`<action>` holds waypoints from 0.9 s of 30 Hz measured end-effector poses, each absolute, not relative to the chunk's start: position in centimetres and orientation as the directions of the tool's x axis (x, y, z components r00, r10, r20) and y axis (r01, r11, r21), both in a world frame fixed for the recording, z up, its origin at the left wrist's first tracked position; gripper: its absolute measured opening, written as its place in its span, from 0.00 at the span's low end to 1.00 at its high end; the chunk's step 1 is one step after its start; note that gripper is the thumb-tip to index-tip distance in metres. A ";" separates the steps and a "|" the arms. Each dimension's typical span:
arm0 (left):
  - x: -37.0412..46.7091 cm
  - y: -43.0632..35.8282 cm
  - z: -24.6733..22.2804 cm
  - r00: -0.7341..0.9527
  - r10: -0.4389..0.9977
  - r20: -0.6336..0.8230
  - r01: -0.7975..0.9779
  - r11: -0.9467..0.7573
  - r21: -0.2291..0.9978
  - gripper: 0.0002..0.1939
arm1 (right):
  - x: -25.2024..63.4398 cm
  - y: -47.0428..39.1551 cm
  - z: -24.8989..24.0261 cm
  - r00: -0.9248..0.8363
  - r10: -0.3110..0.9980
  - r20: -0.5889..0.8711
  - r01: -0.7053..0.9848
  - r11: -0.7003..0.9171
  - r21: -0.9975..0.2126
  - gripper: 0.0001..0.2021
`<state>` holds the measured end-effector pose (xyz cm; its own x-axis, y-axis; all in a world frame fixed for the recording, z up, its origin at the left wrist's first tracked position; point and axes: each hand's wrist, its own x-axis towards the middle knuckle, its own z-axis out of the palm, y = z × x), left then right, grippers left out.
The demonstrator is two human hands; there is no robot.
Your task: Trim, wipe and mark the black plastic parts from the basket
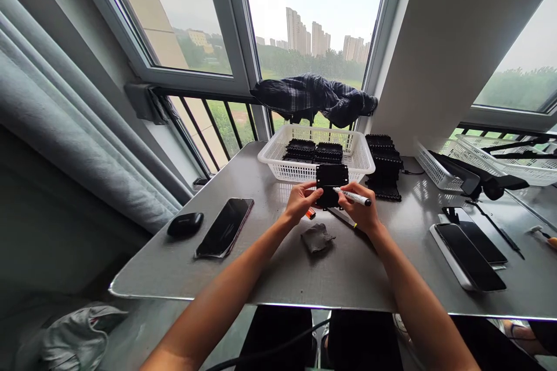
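Observation:
My left hand (300,203) grips the left edge of a flat black plastic part (331,175) and holds it up above the table. In my right hand (360,204) is a white marker pen (357,197) with a black end, its tip pointing left at the face of the black part. Whether the tip touches the surface I cannot tell. Under my hands lie an orange-capped object (310,213), partly hidden, and a long thin blade-like tool (343,219). A crumpled grey cloth (317,239) rests on the table nearer to me.
A white plastic basket (296,173) with several black parts stands behind my hands. Black parts are stacked (383,165) to its right. Phones lie at left (225,226) and right (472,258), and a black case (185,224) sits far left. More white baskets (439,171) stand at right.

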<state>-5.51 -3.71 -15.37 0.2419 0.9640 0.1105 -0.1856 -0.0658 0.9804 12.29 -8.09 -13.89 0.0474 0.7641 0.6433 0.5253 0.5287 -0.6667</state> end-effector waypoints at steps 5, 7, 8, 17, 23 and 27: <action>-5.5 -3.6 -15.5 0.255 0.963 0.090 -0.191 -0.041 0.981 0.33 | 12.3 -8.0 -13.9 0.032 0.765 0.644 0.533 0.532 -0.658 0.04; -5.6 -3.6 -15.5 0.252 0.964 0.084 -0.202 -0.032 0.979 0.32 | 12.4 -7.9 -14.1 0.025 0.759 0.651 0.528 0.543 -0.653 0.04; -5.5 -3.6 -15.6 0.251 0.965 0.080 -0.208 -0.027 0.978 0.32 | 12.4 -7.9 -14.1 0.024 0.758 0.652 0.522 0.546 -0.655 0.04; -5.5 -3.6 -15.5 0.263 0.964 0.044 -0.216 0.014 0.976 0.32 | 12.3 -8.0 -14.0 0.144 0.749 0.647 0.412 0.549 -0.727 0.07; -5.3 -3.8 -15.5 0.318 0.947 0.042 -0.153 0.007 0.988 0.33 | 12.6 -7.9 -13.8 0.198 0.647 0.736 0.512 0.573 -0.641 0.12; -5.2 -4.0 -15.6 0.344 0.937 0.056 -0.131 -0.011 0.991 0.33 | 12.8 -7.8 -13.7 0.143 0.605 0.783 0.560 0.603 -0.568 0.12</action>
